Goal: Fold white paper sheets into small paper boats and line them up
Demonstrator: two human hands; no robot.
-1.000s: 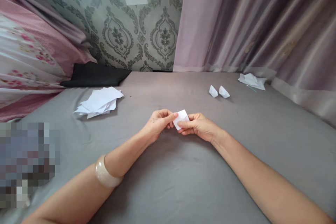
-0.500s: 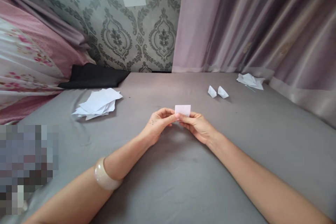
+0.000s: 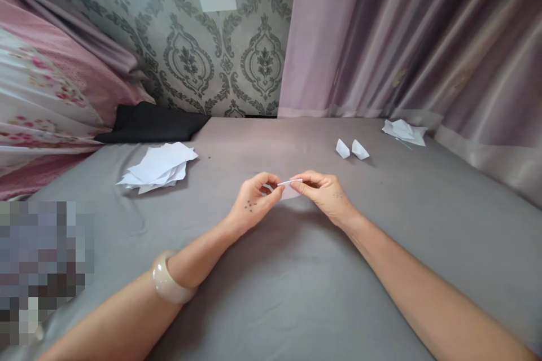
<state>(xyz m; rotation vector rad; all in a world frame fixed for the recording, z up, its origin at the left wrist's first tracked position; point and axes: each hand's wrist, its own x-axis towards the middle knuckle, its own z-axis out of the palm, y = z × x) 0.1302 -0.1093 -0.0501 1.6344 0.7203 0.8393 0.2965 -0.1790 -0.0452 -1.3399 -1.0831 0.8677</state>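
A small folded piece of white paper [image 3: 290, 190] is held between my two hands above the grey sheet, its upper edge showing as a thin fold. My left hand [image 3: 257, 198] pinches its left end between thumb and fingers. At the right end, my right hand [image 3: 320, 192] grips the paper the same way, thumb on the near side. Fingertips behind the paper are partly hidden. Beyond my right hand stand two small folded white paper shapes [image 3: 359, 149], side by side.
A loose stack of white paper [image 3: 158, 166] lies at the left on the grey sheet [image 3: 271, 293]. More paper pieces [image 3: 404, 132] rest at the far right near the curtain [image 3: 359, 39]. A black cloth [image 3: 152, 123] lies at the back left, before the patterned wall.
The paper has tipped from facing me upright to nearly edge-on, its lower part now hanging below the fold. Both hands have turned, and my right hand has shifted slightly right.
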